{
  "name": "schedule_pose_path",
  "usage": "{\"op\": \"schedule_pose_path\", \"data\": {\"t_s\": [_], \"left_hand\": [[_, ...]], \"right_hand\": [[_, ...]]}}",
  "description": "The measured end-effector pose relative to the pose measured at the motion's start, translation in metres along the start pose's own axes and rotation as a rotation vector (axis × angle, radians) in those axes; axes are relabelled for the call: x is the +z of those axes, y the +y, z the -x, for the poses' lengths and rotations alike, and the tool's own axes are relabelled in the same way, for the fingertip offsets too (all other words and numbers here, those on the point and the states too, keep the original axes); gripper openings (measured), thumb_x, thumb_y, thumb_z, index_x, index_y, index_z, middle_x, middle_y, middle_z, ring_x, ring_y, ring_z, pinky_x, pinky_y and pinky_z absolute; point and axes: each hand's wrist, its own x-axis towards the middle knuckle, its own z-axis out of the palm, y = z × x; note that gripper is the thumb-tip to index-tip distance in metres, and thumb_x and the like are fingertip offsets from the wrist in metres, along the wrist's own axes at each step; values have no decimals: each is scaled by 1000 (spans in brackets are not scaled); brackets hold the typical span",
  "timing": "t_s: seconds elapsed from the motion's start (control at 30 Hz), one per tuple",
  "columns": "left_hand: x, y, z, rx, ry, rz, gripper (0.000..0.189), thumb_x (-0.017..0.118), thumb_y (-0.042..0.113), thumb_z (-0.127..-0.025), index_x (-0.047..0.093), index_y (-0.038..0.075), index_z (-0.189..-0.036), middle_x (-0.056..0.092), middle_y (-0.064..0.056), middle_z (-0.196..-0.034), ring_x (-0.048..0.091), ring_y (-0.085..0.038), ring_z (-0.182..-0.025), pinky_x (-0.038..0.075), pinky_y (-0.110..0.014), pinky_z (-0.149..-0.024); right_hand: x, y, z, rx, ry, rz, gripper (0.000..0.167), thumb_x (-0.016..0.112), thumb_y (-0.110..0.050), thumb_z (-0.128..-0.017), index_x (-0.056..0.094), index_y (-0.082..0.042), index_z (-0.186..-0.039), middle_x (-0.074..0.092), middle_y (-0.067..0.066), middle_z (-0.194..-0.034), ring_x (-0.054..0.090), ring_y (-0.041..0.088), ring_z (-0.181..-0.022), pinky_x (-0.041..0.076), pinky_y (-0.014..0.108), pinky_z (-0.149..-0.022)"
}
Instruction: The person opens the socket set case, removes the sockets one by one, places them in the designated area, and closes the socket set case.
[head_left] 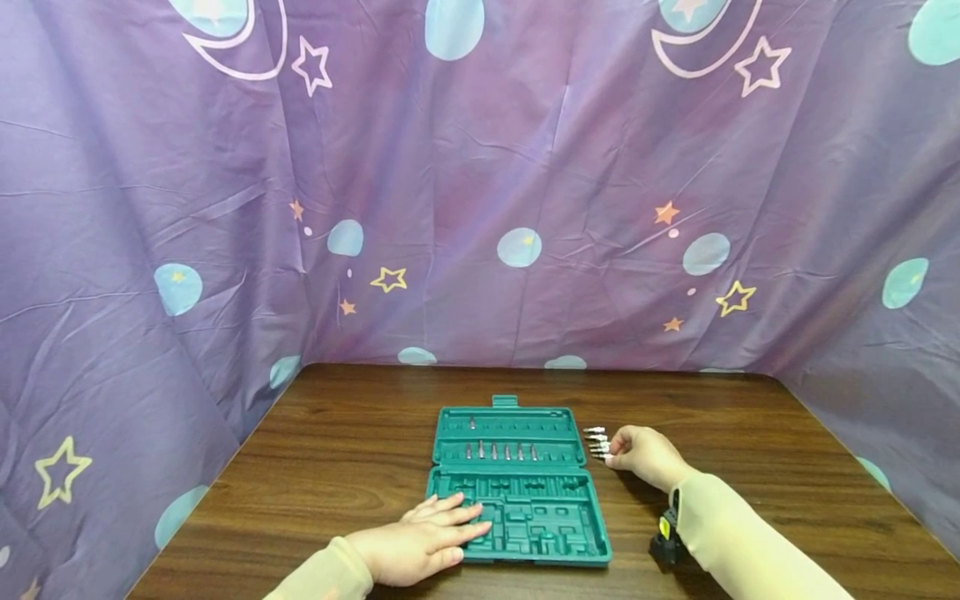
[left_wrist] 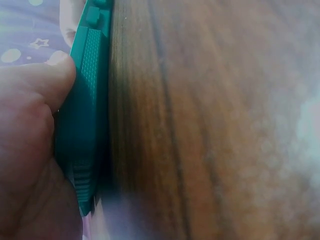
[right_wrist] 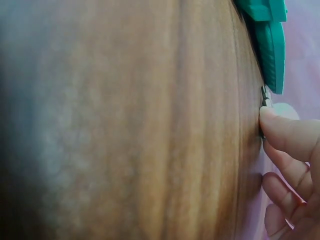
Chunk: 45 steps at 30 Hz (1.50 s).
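Note:
An unfolded green plastic bit case [head_left: 555, 510] lies on the wooden table, its molded tray towards me and its lid half away. My left hand [head_left: 420, 542] rests spread over the tray's left side, fingers straight; in the left wrist view its thumb lies along the case's side wall [left_wrist: 82, 115]. To the right of the lid, several silver screwdriver bits [head_left: 596, 437] lie in a short column. At the near end of that column, my right hand [head_left: 648, 454] pinches a bit [right_wrist: 265, 96] between thumb and fingers, close to the tabletop.
Several bits [head_left: 494, 451] stand in the lower row of the lid, and a single bit [head_left: 472, 422] in the upper row. A black wrist camera [head_left: 663, 546] hangs at the right sleeve. A purple patterned curtain [head_left: 465, 167] encloses the table [head_left: 337, 450] at the back and sides.

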Motion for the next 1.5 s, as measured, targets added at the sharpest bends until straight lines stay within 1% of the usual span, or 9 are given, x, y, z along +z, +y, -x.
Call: {"op": "schedule_pose_path", "data": {"t_s": [0.43, 0.53, 0.67, 0.83, 0.93, 1.1, 1.2, 1.3, 1.5], "left_hand": [[0, -2, 0, 3, -13, 15, 47, 31, 36, -106, 33, 23, -152, 29, -3, -156, 21, -30, -144, 21, -54, -112], [0, -3, 0, 3, -9, 4, 47, 31, 36, -106, 33, 23, -151, 29, -3, -156, 22, -30, -144, 22, -54, -112], [1, -3, 1, 5, 5, -14, 47, 31, 36, -106, 34, 23, -151, 30, -3, -156, 23, -30, -144, 23, -54, -112], [1, -3, 1, 9, 5, -16, 47, 31, 36, -106, 34, 23, -151, 30, -3, -156, 23, -30, -144, 23, -55, -111], [1, -2, 0, 13, 1, -10, 47, 31, 36, -106, 34, 23, -151, 30, -4, -156, 23, -30, -144, 23, -54, -111], [1, -2, 0, 13, -8, 5, 47, 30, 36, -106, 34, 22, -151, 30, -4, -156, 22, -31, -144, 23, -55, -111], [2, -1, 1, 6, -18, 14, 47, 30, 37, -106, 34, 23, -151, 30, -4, -156, 21, -30, -144, 23, -55, -111], [2, -1, 0, 8, -19, 0, 47, 30, 37, -106, 34, 22, -151, 31, -4, -156, 22, -29, -144, 23, -54, -111], [1, -1, -2, 16, -29, -15, 48, 30, 36, -106, 33, 21, -151, 30, -4, -156, 23, -29, -144, 24, -54, -111]], "right_hand": [[-4, -1, -6, -11, 15, 16, 24, 82, -12, -70, 60, -8, -77, 58, -3, -68, 52, 12, -63, 42, 30, -58], [-6, -14, -14, -23, 26, 1, 22, 81, -12, -72, 60, -7, -78, 58, -2, -68, 53, 13, -62, 42, 30, -58], [-2, -44, -28, -34, 41, -44, 19, 79, -11, -75, 61, -5, -80, 60, 0, -70, 53, 12, -65, 44, 31, -61], [21, -80, -49, -11, 35, -197, 19, 78, -8, -77, 62, -1, -85, 62, 3, -75, 55, 12, -67, 45, 28, -62], [41, -98, -59, 14, 39, -234, 18, 79, -9, -77, 64, -1, -85, 63, 3, -77, 55, 13, -70, 45, 28, -63], [77, -121, -71, 79, 35, -185, 17, 79, -18, -79, 68, -7, -86, 67, 3, -85, 59, 18, -79, 47, 37, -75], [94, -131, -74, 134, 34, -154, 18, 79, -24, -79, 70, -11, -88, 69, 3, -91, 59, 25, -89, 39, 47, -88], [105, -139, -75, 189, 32, -158, 19, 79, -28, -79, 72, -14, -89, 70, 3, -97, 54, 33, -98, 32, 53, -91], [118, -148, -77, 267, 27, -171, 20, 80, -30, -79, 73, -16, -92, 68, 6, -105, 49, 39, -106, 29, 55, -94]]}}
